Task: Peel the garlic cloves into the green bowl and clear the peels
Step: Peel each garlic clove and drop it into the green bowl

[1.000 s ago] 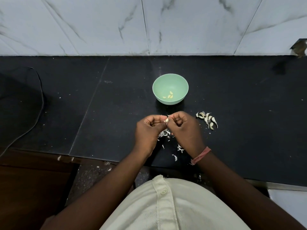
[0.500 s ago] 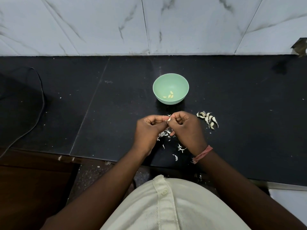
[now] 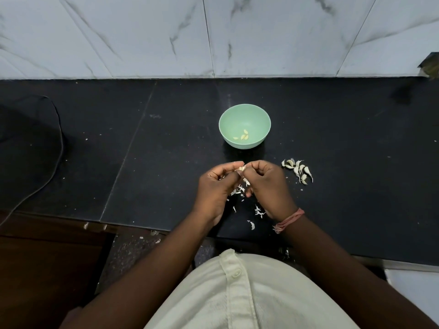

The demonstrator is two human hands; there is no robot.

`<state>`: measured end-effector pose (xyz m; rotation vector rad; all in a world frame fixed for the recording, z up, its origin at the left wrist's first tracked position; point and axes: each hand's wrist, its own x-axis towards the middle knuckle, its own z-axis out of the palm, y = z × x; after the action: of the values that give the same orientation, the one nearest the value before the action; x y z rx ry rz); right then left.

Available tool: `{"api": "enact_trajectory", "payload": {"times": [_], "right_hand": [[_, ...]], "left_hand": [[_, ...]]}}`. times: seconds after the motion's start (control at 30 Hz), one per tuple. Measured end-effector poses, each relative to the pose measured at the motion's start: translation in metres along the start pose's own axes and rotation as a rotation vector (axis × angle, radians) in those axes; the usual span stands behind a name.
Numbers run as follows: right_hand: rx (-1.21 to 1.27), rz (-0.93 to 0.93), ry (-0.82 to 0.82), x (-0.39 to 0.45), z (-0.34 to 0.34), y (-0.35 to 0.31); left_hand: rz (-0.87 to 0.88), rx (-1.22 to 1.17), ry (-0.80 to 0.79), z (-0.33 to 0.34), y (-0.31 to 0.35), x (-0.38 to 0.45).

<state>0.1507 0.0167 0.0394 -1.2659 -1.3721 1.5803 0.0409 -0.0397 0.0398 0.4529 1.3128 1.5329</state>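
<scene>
— Where are the hands, and what do they hold?

— Both are over the black counter (image 3: 344,143), close to its front edge. The left hand (image 3: 213,188) and the right hand (image 3: 268,186) meet at their fingertips, with fingers curled, and together they pinch one garlic clove (image 3: 241,169). A strip of white skin hangs from the clove between the two hands.

— And the green bowl (image 3: 237,117)?

— It stands behind the hands, near the middle of the counter, apart from them. Some peeled cloves (image 3: 243,137) lie on its bottom.

— Is there more garlic?

— Yes, a small group of unpeeled cloves (image 3: 298,169) lies on the counter to the right of the right hand, a little apart from it. Loose peels (image 3: 259,211) are scattered under and just before the hands, towards the front edge.

— Anything else?

— A black cable (image 3: 58,148) curves over the left end of the counter.
</scene>
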Motion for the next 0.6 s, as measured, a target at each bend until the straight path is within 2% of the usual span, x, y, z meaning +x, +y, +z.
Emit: {"api": "enact_trajectory", "payload": {"times": [0.27,0.6], "right_hand": [[0.146,0.086,0.033,0.0003,-0.0025,-0.0012],[-0.174,-0.156,0.133,-0.0001,-0.0044,0.0023]], "left_hand": [[-0.116,-0.266,0.029,-0.0031,0.0061,0.0029],[-0.118,-0.279,0.047,-0.0037,0.0043,0.0035]]}}
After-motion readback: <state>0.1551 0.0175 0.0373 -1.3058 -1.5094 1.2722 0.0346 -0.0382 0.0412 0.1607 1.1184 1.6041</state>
